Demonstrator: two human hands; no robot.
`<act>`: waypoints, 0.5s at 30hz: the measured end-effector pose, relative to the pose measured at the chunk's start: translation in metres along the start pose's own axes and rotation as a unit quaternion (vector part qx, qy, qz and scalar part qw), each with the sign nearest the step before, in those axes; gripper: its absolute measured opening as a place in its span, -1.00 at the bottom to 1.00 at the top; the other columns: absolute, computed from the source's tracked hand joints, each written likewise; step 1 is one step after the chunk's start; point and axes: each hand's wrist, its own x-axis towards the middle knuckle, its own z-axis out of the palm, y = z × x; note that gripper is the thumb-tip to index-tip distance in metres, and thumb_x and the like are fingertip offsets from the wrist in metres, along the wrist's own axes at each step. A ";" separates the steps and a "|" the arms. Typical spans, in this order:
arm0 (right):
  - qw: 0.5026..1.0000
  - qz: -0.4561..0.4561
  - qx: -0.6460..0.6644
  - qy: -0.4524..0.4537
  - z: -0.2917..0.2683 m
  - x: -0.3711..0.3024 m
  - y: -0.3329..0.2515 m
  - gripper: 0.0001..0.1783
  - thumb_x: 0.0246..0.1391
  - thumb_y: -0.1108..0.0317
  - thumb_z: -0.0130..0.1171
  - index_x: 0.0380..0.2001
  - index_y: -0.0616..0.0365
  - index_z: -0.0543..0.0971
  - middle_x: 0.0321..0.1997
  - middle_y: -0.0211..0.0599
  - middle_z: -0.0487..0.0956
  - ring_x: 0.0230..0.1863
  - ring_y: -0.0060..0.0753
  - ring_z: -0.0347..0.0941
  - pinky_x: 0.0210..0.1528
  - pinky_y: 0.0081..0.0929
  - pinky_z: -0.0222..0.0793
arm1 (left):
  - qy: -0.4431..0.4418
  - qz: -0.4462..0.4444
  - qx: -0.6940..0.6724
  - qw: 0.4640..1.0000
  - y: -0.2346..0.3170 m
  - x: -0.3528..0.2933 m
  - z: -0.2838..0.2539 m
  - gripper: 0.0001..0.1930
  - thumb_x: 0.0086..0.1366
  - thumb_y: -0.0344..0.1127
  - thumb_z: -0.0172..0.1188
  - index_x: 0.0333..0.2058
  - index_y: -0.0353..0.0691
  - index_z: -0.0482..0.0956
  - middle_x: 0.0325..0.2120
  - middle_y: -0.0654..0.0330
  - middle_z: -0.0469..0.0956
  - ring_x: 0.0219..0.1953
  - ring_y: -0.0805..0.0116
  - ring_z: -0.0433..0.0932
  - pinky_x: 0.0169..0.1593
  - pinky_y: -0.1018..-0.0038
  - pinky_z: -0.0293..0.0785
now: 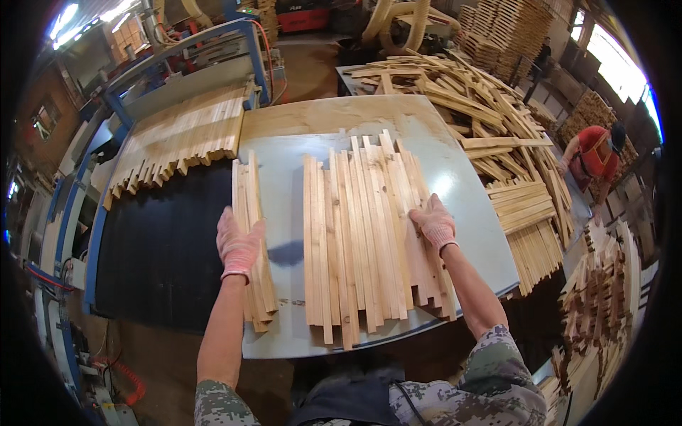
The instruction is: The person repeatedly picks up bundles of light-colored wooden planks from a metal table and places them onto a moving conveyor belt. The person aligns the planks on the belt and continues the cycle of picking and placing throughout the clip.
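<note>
My left hand (240, 245), in a pinkish work glove, rests on a narrow group of wooden strips (263, 292) at the left side of the table. Its thumb lies apart from the fingers, which sit along the group's left edge. Opposite it, my right hand (435, 221), gloved alike, touches the right edge of a wider group of wooden strips (355, 234), fingers spread. These pale strips lie side by side, lengthwise away from me, with uneven ends. A gap of bare table separates the two groups. Both hands are open, pressing rather than gripping.
The pale metal table (469, 206) carries a wooden board (334, 113) at its far side. Left stands a blue-framed machine (188, 42) with a dark belt (160, 241) and aligned strips (181, 128). A heap of strips (469, 99) lies right. A person in red (597, 153) stands beyond.
</note>
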 end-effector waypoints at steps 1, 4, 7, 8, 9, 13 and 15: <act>1.000 0.002 0.011 -0.009 0.003 0.002 -0.004 0.09 0.09 -0.06 0.47 0.49 0.41 0.27 0.46 0.18 0.51 0.49 0.11 0.44 0.50 -0.16 0.33 | -0.022 -0.093 0.007 0.995 -0.014 0.003 -0.009 -0.17 0.30 0.13 0.40 0.36 -0.32 0.43 0.39 -0.19 0.42 0.36 -0.18 0.47 0.41 0.08 0.43; 0.998 -0.012 0.050 -0.032 0.008 0.008 -0.009 0.08 0.08 -0.08 0.48 0.48 0.37 0.29 0.47 0.17 0.50 0.50 0.10 0.42 0.50 -0.15 0.33 | -0.180 -0.175 0.041 0.967 0.004 -0.003 -0.013 -0.21 0.24 0.21 0.42 0.27 -0.23 0.49 0.37 -0.21 0.44 0.27 -0.20 0.56 0.32 0.06 0.53; 0.998 -0.010 -0.005 -0.054 0.020 0.011 -0.037 0.10 0.08 -0.10 0.49 0.51 0.29 0.27 0.47 0.22 0.49 0.50 0.15 0.41 0.50 -0.14 0.33 | -0.217 -0.134 -0.052 0.966 -0.004 -0.003 0.009 -0.05 0.24 0.28 0.40 0.40 -0.28 0.38 0.38 -0.24 0.44 0.35 -0.17 0.51 0.40 0.11 0.46; 0.999 -0.018 -0.008 -0.032 0.029 0.013 -0.039 0.10 0.08 -0.09 0.48 0.53 0.24 0.25 0.42 0.25 0.52 0.46 0.16 0.44 0.48 -0.11 0.35 | -0.197 -0.108 -0.019 0.974 0.012 -0.009 0.021 -0.01 0.25 0.29 0.40 0.43 -0.31 0.34 0.38 -0.24 0.45 0.38 -0.16 0.49 0.43 0.14 0.42; 0.997 -0.010 -0.020 -0.074 0.025 0.008 -0.058 0.10 0.08 -0.10 0.47 0.53 0.24 0.25 0.39 0.25 0.54 0.44 0.16 0.46 0.46 -0.10 0.36 | -0.171 -0.088 0.019 0.981 0.018 -0.012 0.024 0.03 0.25 0.29 0.39 0.47 -0.35 0.30 0.38 -0.24 0.45 0.40 -0.15 0.46 0.46 0.16 0.39; 0.994 -0.031 -0.058 -0.086 0.024 0.005 -0.071 0.06 0.09 -0.16 0.41 0.49 0.24 0.28 0.28 0.25 0.61 0.33 0.21 0.54 0.37 -0.03 0.43 | -0.198 -0.098 -0.046 0.974 -0.003 -0.007 0.032 0.14 0.27 0.34 0.36 0.53 -0.43 0.17 0.42 -0.26 0.40 0.48 -0.13 0.37 0.56 0.18 0.22; 0.994 -0.061 -0.060 -0.064 0.029 0.004 -0.067 0.05 0.08 -0.19 0.37 0.47 0.24 0.29 0.24 0.24 0.63 0.30 0.23 0.55 0.34 -0.01 0.45 | -0.187 -0.087 -0.006 0.978 -0.011 -0.014 0.036 0.14 0.28 0.38 0.31 0.54 -0.42 0.17 0.43 -0.26 0.39 0.48 -0.12 0.37 0.56 0.17 0.22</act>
